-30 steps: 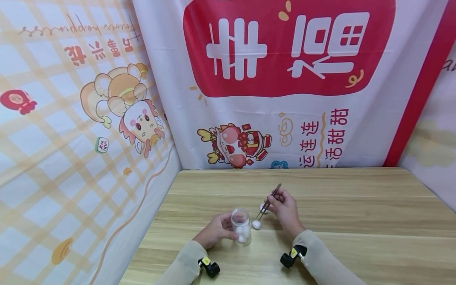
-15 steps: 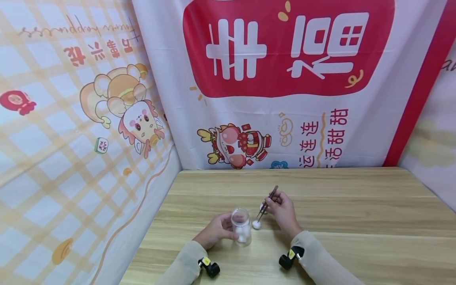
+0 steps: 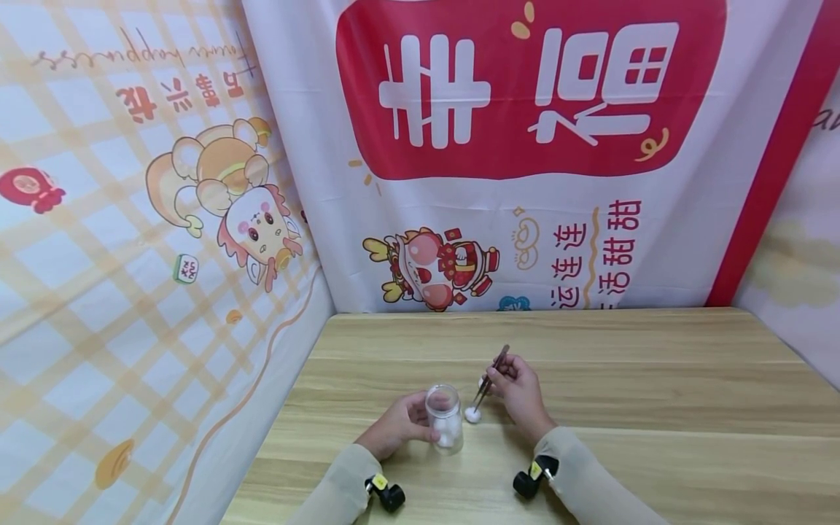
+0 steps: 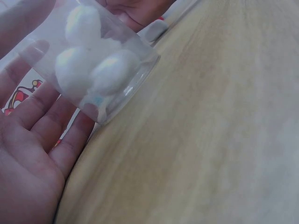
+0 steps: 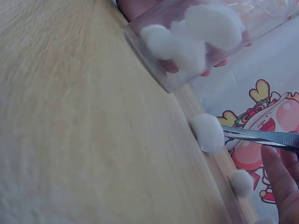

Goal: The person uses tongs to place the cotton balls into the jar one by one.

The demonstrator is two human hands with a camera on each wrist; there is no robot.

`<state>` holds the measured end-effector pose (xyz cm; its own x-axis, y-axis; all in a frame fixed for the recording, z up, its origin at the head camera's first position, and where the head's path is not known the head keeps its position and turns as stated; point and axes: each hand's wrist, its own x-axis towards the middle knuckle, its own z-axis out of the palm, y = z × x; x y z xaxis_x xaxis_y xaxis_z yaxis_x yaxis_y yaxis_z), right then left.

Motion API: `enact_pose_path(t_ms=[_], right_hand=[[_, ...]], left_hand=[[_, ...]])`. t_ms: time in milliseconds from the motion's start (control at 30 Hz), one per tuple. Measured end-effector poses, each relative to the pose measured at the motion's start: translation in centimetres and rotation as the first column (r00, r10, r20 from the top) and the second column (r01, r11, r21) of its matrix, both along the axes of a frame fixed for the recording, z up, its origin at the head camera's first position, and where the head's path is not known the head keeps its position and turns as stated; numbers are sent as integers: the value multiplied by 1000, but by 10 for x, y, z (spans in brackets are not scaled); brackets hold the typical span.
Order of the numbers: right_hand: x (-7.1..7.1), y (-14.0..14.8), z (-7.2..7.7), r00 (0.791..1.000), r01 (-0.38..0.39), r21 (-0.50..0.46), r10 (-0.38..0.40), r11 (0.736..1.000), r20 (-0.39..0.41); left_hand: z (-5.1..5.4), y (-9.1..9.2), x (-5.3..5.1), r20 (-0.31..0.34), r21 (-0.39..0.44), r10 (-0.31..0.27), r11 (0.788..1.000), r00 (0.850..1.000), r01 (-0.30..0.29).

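Note:
My left hand (image 3: 397, 424) holds a clear jar (image 3: 442, 413) upright on the table, thumb in front and fingers behind. Several white cotton balls (image 4: 110, 73) are inside it. Just right of the jar, a loose cotton ball (image 3: 472, 415) sits on the table. My right hand (image 3: 523, 394) pinches metal tweezers (image 3: 483, 392), slanted down with their tips at that ball. In the right wrist view the tips reach the ball's edge; whether they clamp it I cannot tell. A second cotton ball (image 5: 241, 184) lies farther back, partly hidden by my right hand in the head view.
A wood-grain table (image 3: 630, 379) spreads around both hands. Behind it hangs a printed red and white cloth (image 3: 525, 189), and a checked cloth (image 3: 164, 240) stands on the left. Part of another white ball (image 5: 265, 220) shows at the right wrist view's lower edge.
My right hand has shifted slightly left, and the tweezer tips have closed together at the near cotton ball. The left hand and jar have stayed still.

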<state>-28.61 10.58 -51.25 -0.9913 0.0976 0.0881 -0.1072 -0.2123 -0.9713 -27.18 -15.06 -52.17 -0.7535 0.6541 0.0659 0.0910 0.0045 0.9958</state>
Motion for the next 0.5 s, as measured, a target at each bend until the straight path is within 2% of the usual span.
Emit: enact_pose_path(t_ms=[133, 300, 500], right_hand=[[0, 0, -3, 1000, -11, 15, 12, 1000, -13], [-1, 0, -5, 1000, -18, 38, 18, 999, -1], [-1, 0, -6, 1000, 5, 111, -6, 994, 8]], left_hand=[[-1, -1, 0, -5, 10, -8, 1000, 1000, 8], [1, -1, 0, 27, 11, -8, 1000, 1000, 8], [2, 0, 1, 30, 14, -7, 1000, 1000, 7]])
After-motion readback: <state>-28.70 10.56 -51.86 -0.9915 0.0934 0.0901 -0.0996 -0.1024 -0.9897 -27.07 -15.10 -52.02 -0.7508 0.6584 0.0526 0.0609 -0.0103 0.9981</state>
